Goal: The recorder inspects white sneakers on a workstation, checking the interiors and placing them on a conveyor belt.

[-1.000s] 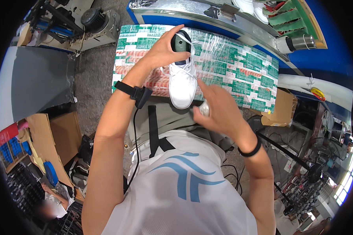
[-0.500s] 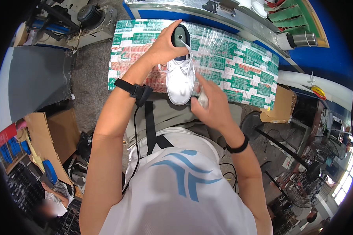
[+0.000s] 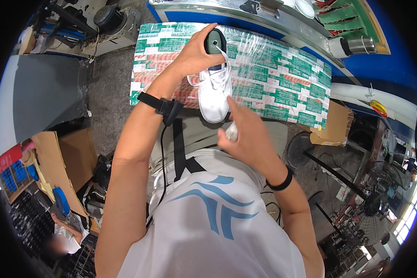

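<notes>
- Pointing its toe toward the wearer's body, a white lace-up sneaker (image 3: pixel 213 104) is held between the left hand (image 3: pixel 194 56) and the right hand (image 3: pixel 249 136), over a box wrapped in green-and-white printed tape (image 3: pixel 282 78).
- Its heel end is gripped from the left, the left thumb being laid across the opening.
- A whitish wad (image 3: pixel 232 132) is held in the curled right hand; its index finger is extended close beside the toe, contact being unclear.
</notes>
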A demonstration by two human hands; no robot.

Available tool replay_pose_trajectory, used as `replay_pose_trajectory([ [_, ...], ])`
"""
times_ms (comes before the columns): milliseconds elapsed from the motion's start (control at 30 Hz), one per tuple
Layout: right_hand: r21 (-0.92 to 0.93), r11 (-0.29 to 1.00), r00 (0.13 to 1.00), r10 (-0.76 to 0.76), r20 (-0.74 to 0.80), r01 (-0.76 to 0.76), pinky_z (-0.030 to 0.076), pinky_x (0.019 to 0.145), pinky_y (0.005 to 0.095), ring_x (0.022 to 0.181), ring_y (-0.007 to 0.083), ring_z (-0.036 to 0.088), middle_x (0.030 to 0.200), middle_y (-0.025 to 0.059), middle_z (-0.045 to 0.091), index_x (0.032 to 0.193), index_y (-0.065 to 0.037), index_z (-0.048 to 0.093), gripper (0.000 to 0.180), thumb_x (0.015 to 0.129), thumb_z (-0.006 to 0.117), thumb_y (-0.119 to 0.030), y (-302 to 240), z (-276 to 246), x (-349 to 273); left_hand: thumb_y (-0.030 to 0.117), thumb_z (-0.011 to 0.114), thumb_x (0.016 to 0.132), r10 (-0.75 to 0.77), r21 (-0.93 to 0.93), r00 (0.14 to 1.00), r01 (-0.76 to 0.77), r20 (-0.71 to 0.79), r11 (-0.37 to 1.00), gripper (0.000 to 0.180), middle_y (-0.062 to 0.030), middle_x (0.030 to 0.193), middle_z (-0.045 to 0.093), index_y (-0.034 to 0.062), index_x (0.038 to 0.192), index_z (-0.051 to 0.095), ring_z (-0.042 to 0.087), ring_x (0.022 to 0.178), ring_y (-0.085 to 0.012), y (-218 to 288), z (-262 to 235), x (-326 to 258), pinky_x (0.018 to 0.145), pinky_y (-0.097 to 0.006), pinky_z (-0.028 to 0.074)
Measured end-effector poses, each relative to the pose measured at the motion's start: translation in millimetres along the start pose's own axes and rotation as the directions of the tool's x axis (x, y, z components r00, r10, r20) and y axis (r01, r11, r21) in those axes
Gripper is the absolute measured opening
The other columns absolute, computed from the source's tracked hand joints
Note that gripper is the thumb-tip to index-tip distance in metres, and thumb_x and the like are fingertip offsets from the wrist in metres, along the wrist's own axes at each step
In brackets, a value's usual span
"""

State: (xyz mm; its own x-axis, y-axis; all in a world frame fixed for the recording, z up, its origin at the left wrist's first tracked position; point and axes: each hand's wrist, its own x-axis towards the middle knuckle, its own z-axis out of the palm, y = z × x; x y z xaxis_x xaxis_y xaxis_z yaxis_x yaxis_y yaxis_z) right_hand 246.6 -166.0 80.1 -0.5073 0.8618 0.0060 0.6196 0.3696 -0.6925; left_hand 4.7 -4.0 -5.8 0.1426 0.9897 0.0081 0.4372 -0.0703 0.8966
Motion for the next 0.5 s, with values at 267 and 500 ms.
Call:
replay_pose_trajectory([
  [267, -0.158, 0.958, 0.937, -0.272, -0.219, 0.241, 0.053, 0.084, 0.048, 0.093, 0.0376, 0.067, 0.102, 0.0177, 0.067, 0.162, 0.003, 0.052, 0.093, 0.078, 0.085, -0.02, 15.4, 16.8, 36.1, 0.038, 0.087, 0.079, -0.042, 0.023, 0.999, 0.041, 0.012, 0.999, 0.112, -0.0287, 0.169, 0.046, 0.0119, 0.176, 0.037, 0.045, 0.158, -0.0457, 11.6, 3.0, -0.9, 0.129, -0.051, 0.041],
  [500, -0.218, 0.928, 0.936, -0.331, -0.118, 0.301, 0.051, 0.077, 0.0482, 0.088, 0.0352, 0.066, 0.097, 0.016, 0.066, 0.151, 0.01, 0.056, 0.088, 0.078, 0.087, -0.028, 31.9, 33.7, 63.1, 0.035, 0.09, 0.078, -0.027, 0.054, 1.0, 0.027, -0.006, 0.998, 0.111, -0.0289, 0.166, 0.049, 0.0116, 0.174, 0.039, 0.047, 0.157, -0.0452, 7.5, 7.1, -0.2, 0.128, -0.05, 0.043],
])
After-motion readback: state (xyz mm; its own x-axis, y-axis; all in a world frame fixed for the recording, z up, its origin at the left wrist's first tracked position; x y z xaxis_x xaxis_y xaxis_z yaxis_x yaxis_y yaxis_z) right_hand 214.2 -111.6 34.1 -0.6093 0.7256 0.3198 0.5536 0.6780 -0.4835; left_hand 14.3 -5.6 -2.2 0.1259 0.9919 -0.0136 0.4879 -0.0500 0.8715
